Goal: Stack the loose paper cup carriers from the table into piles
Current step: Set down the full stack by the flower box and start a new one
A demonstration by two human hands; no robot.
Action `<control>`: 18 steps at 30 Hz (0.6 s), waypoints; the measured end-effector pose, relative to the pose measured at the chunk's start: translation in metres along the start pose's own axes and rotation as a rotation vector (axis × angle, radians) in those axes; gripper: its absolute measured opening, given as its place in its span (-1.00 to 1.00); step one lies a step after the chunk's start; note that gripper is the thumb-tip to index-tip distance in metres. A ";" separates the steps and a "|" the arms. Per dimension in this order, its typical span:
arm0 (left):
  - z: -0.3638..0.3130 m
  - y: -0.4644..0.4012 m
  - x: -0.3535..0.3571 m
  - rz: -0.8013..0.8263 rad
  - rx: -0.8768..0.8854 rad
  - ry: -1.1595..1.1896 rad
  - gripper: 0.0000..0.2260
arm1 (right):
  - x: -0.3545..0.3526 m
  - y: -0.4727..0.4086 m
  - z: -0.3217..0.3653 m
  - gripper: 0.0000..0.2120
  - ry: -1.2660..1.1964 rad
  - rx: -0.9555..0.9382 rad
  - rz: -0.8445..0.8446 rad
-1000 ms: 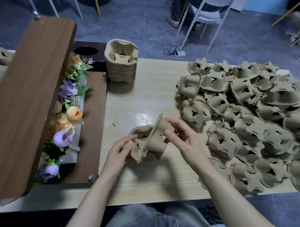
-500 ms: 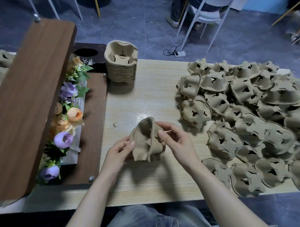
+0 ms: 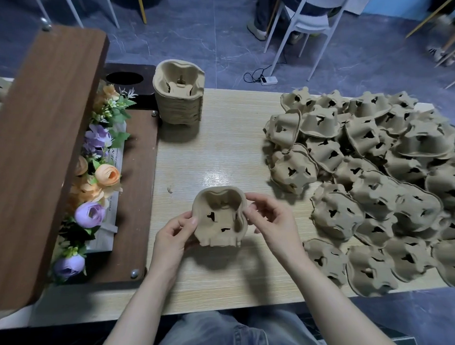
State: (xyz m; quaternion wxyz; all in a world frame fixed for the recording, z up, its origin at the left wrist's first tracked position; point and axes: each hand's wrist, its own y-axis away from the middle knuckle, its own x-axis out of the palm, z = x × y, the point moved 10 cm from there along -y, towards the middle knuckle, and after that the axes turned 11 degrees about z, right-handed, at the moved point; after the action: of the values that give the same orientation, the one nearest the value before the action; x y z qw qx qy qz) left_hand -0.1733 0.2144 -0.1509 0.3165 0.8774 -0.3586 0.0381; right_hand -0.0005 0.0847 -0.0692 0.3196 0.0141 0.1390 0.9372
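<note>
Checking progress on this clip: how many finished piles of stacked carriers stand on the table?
1. The pile stands at the table's far left edge, beside the flowers. Both hands hold a small nested set up front; more piles may lie out of view.

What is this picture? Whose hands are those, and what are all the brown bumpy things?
The camera sits on a person's head and looks down, so you see what they see: their own two arms reaching out over a wooden table. The brown bumpy things are paper cup carriers, trays for carrying drinks. A big loose heap of them lies on the right. At the back stands a neat pile already stacked. The left hand and right hand each hold one side of the carriers in the middle, just above the table. On the left are pretend flowers beside a brown wooden board.
</note>
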 end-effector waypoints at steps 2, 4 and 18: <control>-0.002 0.001 0.001 0.023 0.008 -0.021 -0.79 | -0.005 0.000 -0.006 -0.80 -0.008 0.016 -0.016; -0.002 0.002 0.000 0.032 0.007 -0.028 -0.84 | -0.007 -0.001 -0.010 -0.77 -0.004 0.031 -0.022; -0.011 0.003 0.005 0.078 0.054 -0.050 -0.65 | -0.015 0.000 -0.044 -0.77 0.065 0.133 -0.067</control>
State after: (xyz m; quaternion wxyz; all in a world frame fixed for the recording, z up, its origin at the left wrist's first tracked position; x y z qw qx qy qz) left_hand -0.1695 0.2160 -0.1389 0.2818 0.8717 -0.3991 0.0383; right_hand 0.0062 0.0644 -0.1101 0.3446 0.0003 0.2115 0.9146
